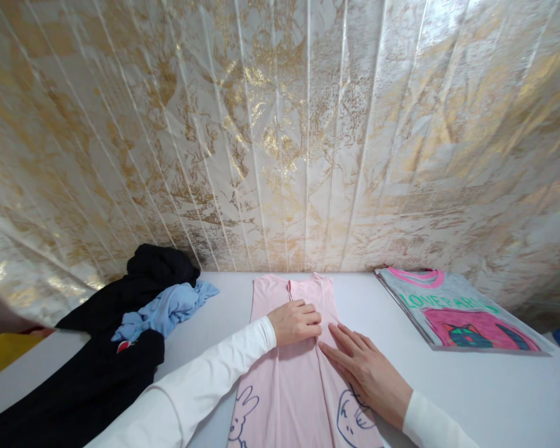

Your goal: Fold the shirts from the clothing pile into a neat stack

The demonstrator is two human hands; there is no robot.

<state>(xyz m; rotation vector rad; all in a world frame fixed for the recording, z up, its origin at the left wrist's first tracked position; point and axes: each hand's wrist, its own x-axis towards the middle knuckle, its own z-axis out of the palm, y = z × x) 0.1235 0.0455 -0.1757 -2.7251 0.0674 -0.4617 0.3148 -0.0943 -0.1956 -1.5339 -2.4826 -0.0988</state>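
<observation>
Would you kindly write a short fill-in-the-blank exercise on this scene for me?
1. The left hand and right hand are on a garment coloured ____.
2. The light blue cloth lies against clothing coloured ____.
3. The grey shirt lies to the person's ____.
4. The sleeves on both arms are ____.

Missing words: pink; black; right; white.

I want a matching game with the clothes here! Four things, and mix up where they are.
Things
1. pink garment
2. light blue cloth
3. gray shirt
4. yellow cloth

Places
A. at the picture's far left edge
B. on the right, showing a cat picture
C. under the left hand and right hand
D. beside black clothes

Right pairs: 1-C, 2-D, 3-B, 4-A
</observation>
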